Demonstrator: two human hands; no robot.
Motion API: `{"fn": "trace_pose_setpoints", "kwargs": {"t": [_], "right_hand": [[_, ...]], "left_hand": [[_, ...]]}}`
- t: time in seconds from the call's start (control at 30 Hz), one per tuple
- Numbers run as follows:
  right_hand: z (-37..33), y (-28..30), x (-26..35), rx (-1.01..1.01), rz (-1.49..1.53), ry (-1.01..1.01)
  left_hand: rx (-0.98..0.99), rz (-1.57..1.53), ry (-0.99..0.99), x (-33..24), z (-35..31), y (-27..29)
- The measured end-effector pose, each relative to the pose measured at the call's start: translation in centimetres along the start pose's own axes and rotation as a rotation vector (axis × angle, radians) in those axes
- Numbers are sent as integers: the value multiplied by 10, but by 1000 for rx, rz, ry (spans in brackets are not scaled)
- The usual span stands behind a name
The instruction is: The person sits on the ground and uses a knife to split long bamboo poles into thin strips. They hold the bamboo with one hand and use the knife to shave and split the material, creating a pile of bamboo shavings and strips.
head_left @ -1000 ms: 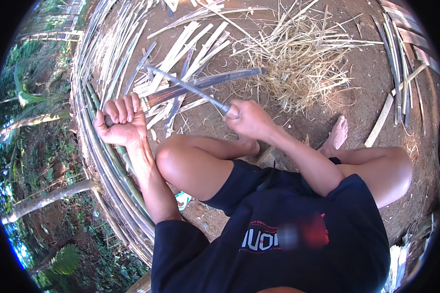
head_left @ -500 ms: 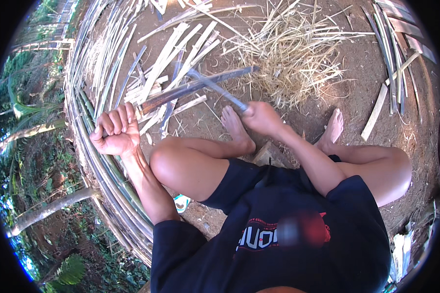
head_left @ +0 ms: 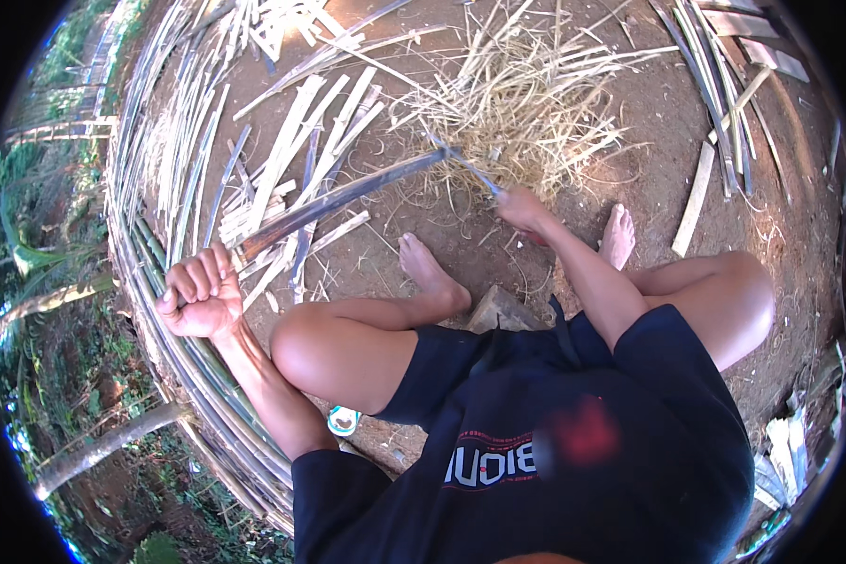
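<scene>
My left hand is closed around the handle of a machete. Its long dark blade slants away to the right, over the ground in front of my knees. In my right hand is a slim grey metal rod, gripped at its near end. It looks like a file, but blur hides its exact kind. The rod crosses the blade close to its tip; whether the two touch I cannot tell. Between my bare feet stands a wooden block.
Curly shavings lie heaped beyond the blade tip. Pale split strips are spread at the left, with more strips at the far right. Long poles border the ground on my left. A small round container sits by my left knee.
My right hand has moved forward and to the right, carrying the rod from the middle of the blade out to its tip. My left hand keeps its grip; the whole view has shifted slightly.
</scene>
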State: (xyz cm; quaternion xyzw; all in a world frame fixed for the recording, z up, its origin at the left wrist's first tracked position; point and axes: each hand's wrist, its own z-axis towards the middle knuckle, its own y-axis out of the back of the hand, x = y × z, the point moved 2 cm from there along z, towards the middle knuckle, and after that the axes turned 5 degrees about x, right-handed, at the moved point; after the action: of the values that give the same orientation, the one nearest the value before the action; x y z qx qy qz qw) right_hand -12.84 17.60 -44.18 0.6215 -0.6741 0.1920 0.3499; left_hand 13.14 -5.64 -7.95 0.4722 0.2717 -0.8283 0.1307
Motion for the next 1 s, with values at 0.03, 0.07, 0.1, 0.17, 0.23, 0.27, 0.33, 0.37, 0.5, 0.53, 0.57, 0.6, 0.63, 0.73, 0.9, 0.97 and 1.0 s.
{"fn": "trace_pose_setpoints", "kwargs": {"t": [0.03, 0.07, 0.1, 0.17, 0.23, 0.27, 0.33, 0.37, 0.5, 0.53, 0.57, 0.6, 0.63, 0.73, 0.9, 0.97, 1.0], "right_hand": [[-7, -12, 12, -4, -42, 84], [-5, -13, 28, -20, -87, 192], [3, -26, 22, -50, -136, 191], [29, -19, -22, -156, -136, 129], [22, 4, -38, -108, -32, -52], [14, 12, -44, -83, 19, -159], [9, -5, -24, -105, 49, -66], [11, -12, 0, -113, 57, -5], [-44, -64, 90, -146, -68, 358], [-74, -74, 117, -103, 42, 525], [-84, -84, 130, -79, 41, 550], [-96, -93, 141, -75, -26, 637], [-103, -96, 147, -75, -93, 727], [-84, -100, 119, -204, 33, 763], [2, -37, 0, -139, 37, 47], [-14, -54, 27, -170, -94, 296], [-26, -71, 44, -209, -34, 349]], "left_hand": [[-31, -11, 4, 0, -4, 4], [-21, -12, -8, 3, 1, 3], [-19, -22, -2, 3, 2, 0], [-16, -25, 3, 7, 4, 5], [1, 12, -5, 0, 1, 2], [-77, 28, -9, -1, 1, 1], [-220, 30, -18, -3, 2, -1], [-280, 22, -46, -2, 7, -2], [-477, -35, -121, 5, 8, -6], [-511, -17, -124, 1, 1, 2], [-551, 45, -135, 3, 3, 4], [-599, 113, -144, 4, 3, 3], [-641, 179, -156, 5, 5, -1], [-720, 265, -159, 9, 8, -12], [-821, 269, -166, 13, 18, -25], [-705, 224, -165, 8, 14, -5], [-760, 247, -170, 11, 14, -1]]}}
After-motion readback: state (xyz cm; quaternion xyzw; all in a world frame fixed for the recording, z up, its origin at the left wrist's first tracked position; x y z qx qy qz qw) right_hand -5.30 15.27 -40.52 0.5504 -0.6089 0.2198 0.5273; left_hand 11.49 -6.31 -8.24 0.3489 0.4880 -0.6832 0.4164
